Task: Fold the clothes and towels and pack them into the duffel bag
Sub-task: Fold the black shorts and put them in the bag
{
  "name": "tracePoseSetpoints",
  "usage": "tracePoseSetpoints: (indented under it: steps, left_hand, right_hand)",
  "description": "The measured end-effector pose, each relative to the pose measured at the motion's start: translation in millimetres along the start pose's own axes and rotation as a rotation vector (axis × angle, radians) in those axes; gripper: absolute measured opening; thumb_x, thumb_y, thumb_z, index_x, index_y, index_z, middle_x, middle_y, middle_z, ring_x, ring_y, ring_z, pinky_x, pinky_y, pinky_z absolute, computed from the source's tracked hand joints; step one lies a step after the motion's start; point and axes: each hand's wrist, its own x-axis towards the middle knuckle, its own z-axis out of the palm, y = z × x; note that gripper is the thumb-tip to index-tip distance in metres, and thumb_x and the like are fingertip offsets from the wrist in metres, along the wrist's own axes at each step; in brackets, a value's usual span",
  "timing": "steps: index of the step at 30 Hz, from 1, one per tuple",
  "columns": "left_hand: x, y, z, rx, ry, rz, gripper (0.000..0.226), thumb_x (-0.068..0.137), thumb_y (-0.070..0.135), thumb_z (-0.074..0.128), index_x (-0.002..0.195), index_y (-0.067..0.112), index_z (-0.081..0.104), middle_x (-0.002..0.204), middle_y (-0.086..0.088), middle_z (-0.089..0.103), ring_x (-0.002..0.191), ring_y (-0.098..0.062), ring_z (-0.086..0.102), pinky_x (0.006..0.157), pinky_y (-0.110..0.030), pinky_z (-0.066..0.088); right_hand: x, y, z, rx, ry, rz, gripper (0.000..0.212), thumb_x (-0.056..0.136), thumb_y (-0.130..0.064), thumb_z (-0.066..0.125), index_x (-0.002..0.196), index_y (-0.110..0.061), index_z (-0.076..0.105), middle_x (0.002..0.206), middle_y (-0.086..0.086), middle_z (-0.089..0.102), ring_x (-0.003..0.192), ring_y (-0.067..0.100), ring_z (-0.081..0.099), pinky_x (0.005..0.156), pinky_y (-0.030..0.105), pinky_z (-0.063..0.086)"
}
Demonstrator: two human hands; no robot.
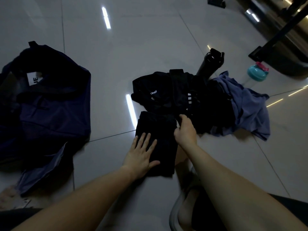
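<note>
Head view: the left hand point(141, 152) lies flat with fingers spread, pressing the near-left part of a folded black cloth garment point(156, 125) on the glossy tiled floor point(150, 47). The right hand point(185, 129) curls its fingers at that garment's far right corner, seemingly pinching it. Folding is the step in hand. Just beyond sits a heap of dark unfolded clothes point(183, 94), and well left, the open navy fabric duffel bag point(50, 105). Next call: finish the crease, then carry the bundle left into the bag.

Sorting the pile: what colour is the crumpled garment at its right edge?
The crumpled garment is slate blue, best in the head view.
</note>
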Motion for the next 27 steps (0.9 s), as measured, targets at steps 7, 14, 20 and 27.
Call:
tracePoseSetpoints:
  steps: [7, 14, 20, 27]
  left_hand:
    - [-1, 5, -4, 0.016, -0.065, -0.029, 0.09, 0.093, 0.078, 0.003, 0.157, 0.019, -0.019, 0.161, -0.017, -0.029, 0.149, -0.034, -0.031, 0.123, -0.054, -0.01]
    - [-51, -22, 24, -0.013, 0.167, 0.346, 0.086, 0.098, 0.066, 0.038, 0.16, 0.008, 0.024, 0.166, -0.018, 0.018, 0.155, -0.033, 0.014, 0.123, -0.048, 0.011]
    - [-35, -24, 3, 0.139, -0.009, 0.33, 0.077, 0.1, 0.038, 0.044, 0.161, 0.003, 0.011, 0.166, -0.022, 0.015, 0.154, -0.038, 0.014, 0.126, -0.048, 0.01]
    - [-25, -35, -28, -0.153, 0.052, 0.279, 0.046, 0.079, 0.016, 0.067, 0.123, 0.006, 0.062, 0.122, -0.015, 0.067, 0.112, -0.034, 0.063, 0.092, -0.041, 0.054]
  right_hand:
    - [-7, 9, 39, -0.555, -0.275, -0.498, 0.063, 0.094, -0.023, 0.055, 0.154, -0.025, 0.036, 0.168, 0.002, 0.016, 0.152, 0.029, 0.017, 0.121, 0.046, 0.024]
    - [0, 22, 41, -0.54, -0.346, -0.425, 0.068, 0.1, -0.025, 0.051, 0.159, -0.034, 0.02, 0.169, -0.005, -0.003, 0.155, 0.028, 0.006, 0.119, 0.044, 0.028]
    - [6, 2, 28, -0.704, -0.439, -0.42, 0.077, 0.096, -0.046, 0.06, 0.159, -0.033, 0.018, 0.169, -0.002, -0.004, 0.154, 0.032, 0.007, 0.124, 0.045, 0.018]
    - [-34, -20, 19, -0.624, -0.173, -0.718, 0.051, 0.097, -0.05, 0.051, 0.13, -0.013, 0.062, 0.157, 0.012, 0.04, 0.145, 0.031, 0.035, 0.12, 0.044, 0.023]
